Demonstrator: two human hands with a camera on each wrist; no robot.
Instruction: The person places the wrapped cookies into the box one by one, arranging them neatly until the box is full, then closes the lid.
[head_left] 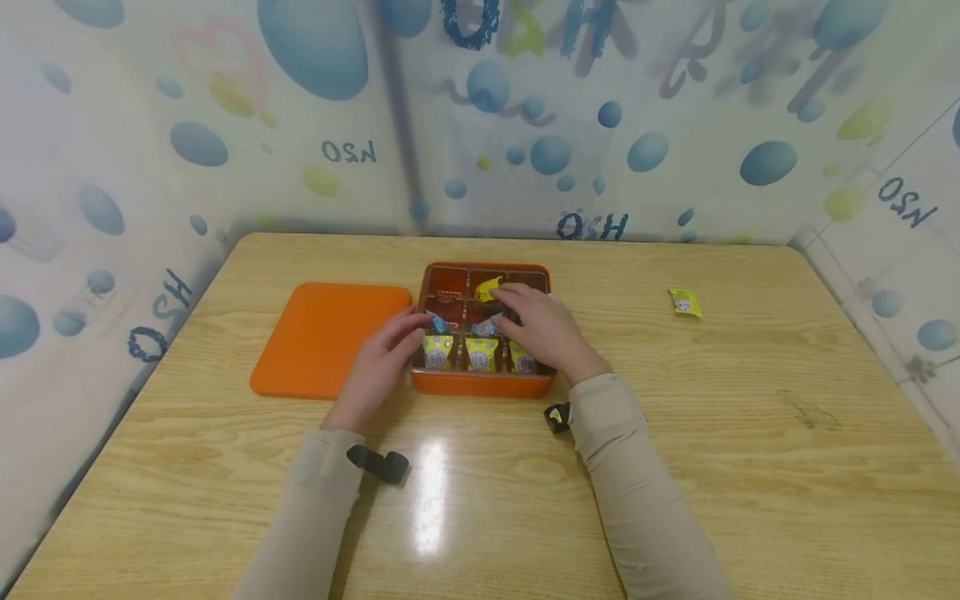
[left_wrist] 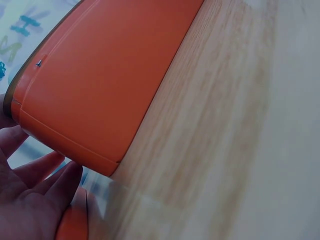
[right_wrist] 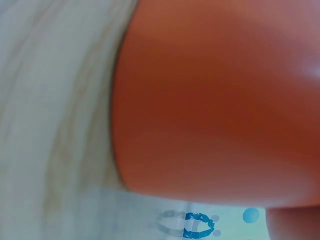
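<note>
An orange box (head_left: 480,384) with a divided inner tray stands in the middle of the table. Yellow-green wrapped packets (head_left: 481,355) fill its front row. Blue-wrapped packets (head_left: 485,326) lie in the middle row, and a bright yellow packet (head_left: 487,289) tilts up in the back middle compartment. My right hand (head_left: 546,327) reaches over the box's right side, fingertips at the yellow packet, thumb apart from them by a blue one. At the left rim rests my left hand (head_left: 381,360), its fingers extended and spread against the box wall (left_wrist: 100,85) in the left wrist view.
A flat orange lid (head_left: 322,337) lies left of the box. One yellow-green packet (head_left: 685,302) sits alone on the wooden table (head_left: 750,467), toward the right. Behind the table's back edge rises a patterned wall (head_left: 487,150). Black straps (head_left: 382,464) circle both wrists.
</note>
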